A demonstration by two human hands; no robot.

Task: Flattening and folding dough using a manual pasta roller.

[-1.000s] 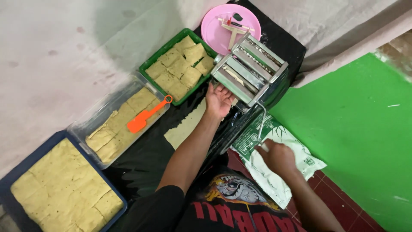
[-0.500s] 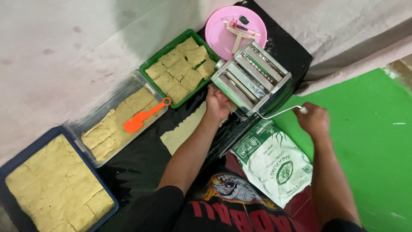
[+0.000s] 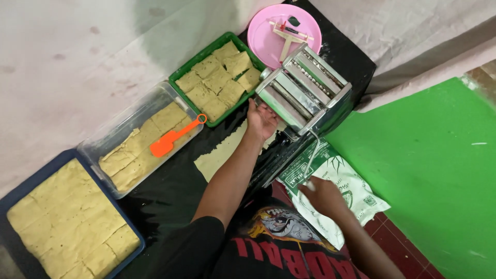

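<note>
1. The right hand [image 3: 324, 195] has swung the crank handle [image 3: 311, 157] down from its far side; fingers wrapped around the grip.
2. The left hand [image 3: 261, 120] stays at the pasta roller [image 3: 304, 93], fingers spread under the dough sheet [image 3: 223, 155] beneath.
3. Judgement: rolling continues.

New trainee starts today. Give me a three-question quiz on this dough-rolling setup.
1. True or false: the orange scraper lies in the green tray.
2. What does the right hand grip?
3. Which holds the uncut-looking slab: A) pink plate, B) blue tray, C) clear tray?

Key:
1. False, it is in the clear tray.
2. The crank handle of the metal roller machine.
3. B

The left hand rests at the machine.
</note>
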